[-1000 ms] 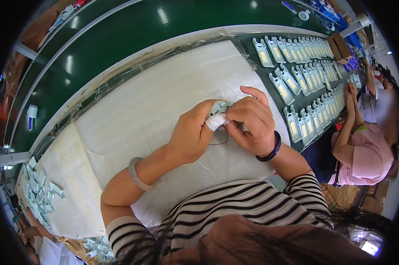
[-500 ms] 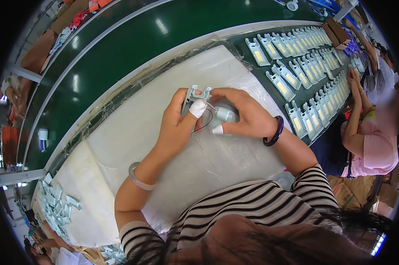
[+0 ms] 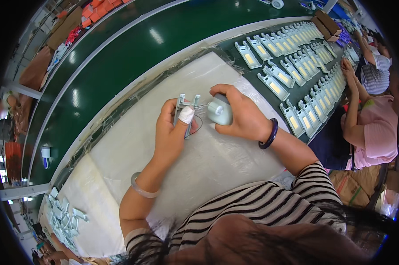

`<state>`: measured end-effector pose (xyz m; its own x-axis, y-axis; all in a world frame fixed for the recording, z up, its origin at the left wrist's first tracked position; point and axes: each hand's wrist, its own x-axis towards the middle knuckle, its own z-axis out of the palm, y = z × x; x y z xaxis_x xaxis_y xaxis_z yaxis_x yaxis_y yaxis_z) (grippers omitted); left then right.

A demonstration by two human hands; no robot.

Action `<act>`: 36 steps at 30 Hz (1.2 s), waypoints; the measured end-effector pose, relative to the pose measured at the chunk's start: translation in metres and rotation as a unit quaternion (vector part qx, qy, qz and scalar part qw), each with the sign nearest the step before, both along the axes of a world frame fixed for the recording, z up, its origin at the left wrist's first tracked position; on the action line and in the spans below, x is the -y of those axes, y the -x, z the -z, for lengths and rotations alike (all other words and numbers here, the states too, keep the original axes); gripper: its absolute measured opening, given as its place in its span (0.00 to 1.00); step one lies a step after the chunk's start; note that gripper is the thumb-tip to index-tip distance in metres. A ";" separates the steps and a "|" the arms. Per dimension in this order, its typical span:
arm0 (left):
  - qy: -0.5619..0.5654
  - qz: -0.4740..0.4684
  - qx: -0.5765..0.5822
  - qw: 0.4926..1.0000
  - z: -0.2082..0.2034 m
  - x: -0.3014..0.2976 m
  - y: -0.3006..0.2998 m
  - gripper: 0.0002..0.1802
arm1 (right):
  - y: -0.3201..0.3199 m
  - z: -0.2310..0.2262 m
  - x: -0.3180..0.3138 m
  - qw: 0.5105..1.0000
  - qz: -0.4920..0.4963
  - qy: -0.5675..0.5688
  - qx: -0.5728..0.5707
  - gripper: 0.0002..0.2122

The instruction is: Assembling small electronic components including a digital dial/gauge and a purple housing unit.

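Note:
My left hand (image 3: pixel 169 132) grips a pale green lamp housing (image 3: pixel 187 102), with its two-pronged end pointing up and away from me. White tape wraps the left thumb, which presses on the housing. A thin dark wire (image 3: pixel 201 125) loops out beside it. My right hand (image 3: pixel 249 112) is closed around a pale, rounded squeeze bottle (image 3: pixel 221 115) with a short round cap. Its thin tip points left toward the housing's prongs; whether the tip touches them, I cannot tell. The fingers hide part of both things.
Under my hands lies a plastic-covered pale pad (image 3: pixel 173 194). Rows of similar lamp housings with yellow panels (image 3: pixel 277 86) line the green bench at right. Small pale parts (image 3: pixel 67 221) are heaped at lower left. A green belt (image 3: pixel 133 48) runs beyond; co-workers (image 3: pixel 372 128) sit at right.
The squeeze bottle has drawn back from the housing and tilted, so its cap shows more. My left hand has shifted slightly left and down with the housing.

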<state>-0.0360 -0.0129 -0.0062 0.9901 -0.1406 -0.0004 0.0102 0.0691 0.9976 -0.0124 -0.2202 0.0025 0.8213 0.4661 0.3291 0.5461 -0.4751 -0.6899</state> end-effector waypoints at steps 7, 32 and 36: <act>0.019 -0.001 -0.025 1.000 -0.002 -0.004 -0.003 0.13 | 0.002 -0.005 -0.001 0.998 0.015 0.054 0.012 0.32; 0.029 0.015 -0.003 0.999 -0.002 0.000 -0.003 0.14 | 0.002 -0.011 0.000 0.992 0.010 0.025 0.123 0.42; 0.033 0.014 0.012 0.999 -0.001 -0.001 -0.003 0.14 | 0.003 -0.013 0.000 0.990 0.020 0.011 0.139 0.44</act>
<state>-0.0332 -0.0119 -0.0052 0.9855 -0.1663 0.0344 -0.0117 0.1356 0.9907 -0.0152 -0.2198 0.0157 0.7180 0.4447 0.5354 0.6942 -0.5137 -0.5042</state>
